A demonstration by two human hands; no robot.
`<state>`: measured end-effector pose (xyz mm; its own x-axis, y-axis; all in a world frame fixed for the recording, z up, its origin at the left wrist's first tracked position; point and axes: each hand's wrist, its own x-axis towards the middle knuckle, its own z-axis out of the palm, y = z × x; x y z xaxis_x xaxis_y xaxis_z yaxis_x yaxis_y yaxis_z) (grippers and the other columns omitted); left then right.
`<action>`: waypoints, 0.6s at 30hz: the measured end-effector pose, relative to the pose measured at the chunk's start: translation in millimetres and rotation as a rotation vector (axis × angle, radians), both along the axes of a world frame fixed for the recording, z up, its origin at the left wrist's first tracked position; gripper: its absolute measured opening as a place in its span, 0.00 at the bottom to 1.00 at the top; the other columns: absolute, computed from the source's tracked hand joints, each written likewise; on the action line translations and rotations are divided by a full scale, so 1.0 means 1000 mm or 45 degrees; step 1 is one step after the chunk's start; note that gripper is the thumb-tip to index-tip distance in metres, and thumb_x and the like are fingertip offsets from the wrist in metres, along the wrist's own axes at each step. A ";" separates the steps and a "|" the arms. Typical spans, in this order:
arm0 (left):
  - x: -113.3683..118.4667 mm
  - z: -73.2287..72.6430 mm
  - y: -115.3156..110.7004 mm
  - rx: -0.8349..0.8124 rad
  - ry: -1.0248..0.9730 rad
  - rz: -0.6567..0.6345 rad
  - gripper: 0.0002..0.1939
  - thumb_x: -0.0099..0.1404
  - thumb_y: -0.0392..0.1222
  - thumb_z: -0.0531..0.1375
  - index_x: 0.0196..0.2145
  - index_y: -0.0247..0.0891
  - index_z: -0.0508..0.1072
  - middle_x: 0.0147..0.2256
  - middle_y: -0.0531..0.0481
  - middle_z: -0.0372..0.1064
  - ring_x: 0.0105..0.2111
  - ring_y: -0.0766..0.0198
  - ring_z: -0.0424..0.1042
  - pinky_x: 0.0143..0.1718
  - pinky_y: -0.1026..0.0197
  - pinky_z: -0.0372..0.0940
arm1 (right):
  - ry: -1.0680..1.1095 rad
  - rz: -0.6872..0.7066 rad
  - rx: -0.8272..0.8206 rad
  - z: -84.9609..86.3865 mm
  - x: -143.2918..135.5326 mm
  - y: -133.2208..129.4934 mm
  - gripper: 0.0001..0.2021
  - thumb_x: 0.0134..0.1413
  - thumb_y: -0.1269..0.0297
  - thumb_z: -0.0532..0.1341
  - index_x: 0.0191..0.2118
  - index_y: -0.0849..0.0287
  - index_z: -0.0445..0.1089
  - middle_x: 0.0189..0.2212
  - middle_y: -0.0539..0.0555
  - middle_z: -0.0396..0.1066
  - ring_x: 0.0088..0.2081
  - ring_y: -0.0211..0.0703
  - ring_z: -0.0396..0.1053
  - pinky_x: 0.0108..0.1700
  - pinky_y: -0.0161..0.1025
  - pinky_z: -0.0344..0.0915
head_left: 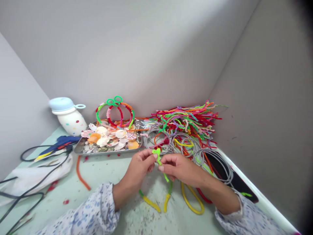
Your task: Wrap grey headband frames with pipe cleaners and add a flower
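Observation:
Pinched in the fingertips of my left hand [139,165] is a bright lime pipe cleaner [157,153], its upper part bent into a small bunched shape. My right hand [184,168] grips the same pipe cleaner lower down, thumb against fingers, and its loose end hangs below. Under my hands, two ends of a band wrapped in yellow and green pipe cleaner [152,204] show near the table's front. The rest of that band is hidden behind my hands, so I cannot tell whether it touches the lime piece. A yellow loop [199,210] lies by my right wrist.
A metal tray [107,152] of seashells stands at the back, with finished colourful headbands [133,114] on it. Right of it lie a pile of pipe cleaners [183,119] and grey wire coils [226,169]. A white bottle [70,120], blue-handled tool [58,143] and black cables [31,194] are left.

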<state>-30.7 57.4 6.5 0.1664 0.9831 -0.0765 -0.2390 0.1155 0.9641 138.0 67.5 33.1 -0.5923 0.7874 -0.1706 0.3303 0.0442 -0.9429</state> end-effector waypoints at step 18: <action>0.000 0.000 -0.003 0.086 0.077 -0.026 0.09 0.59 0.45 0.61 0.31 0.36 0.71 0.17 0.59 0.58 0.17 0.72 0.53 0.20 0.68 0.49 | 0.130 -0.090 -0.243 -0.001 0.003 0.004 0.06 0.49 0.65 0.57 0.26 0.60 0.68 0.15 0.44 0.59 0.17 0.30 0.55 0.19 0.30 0.47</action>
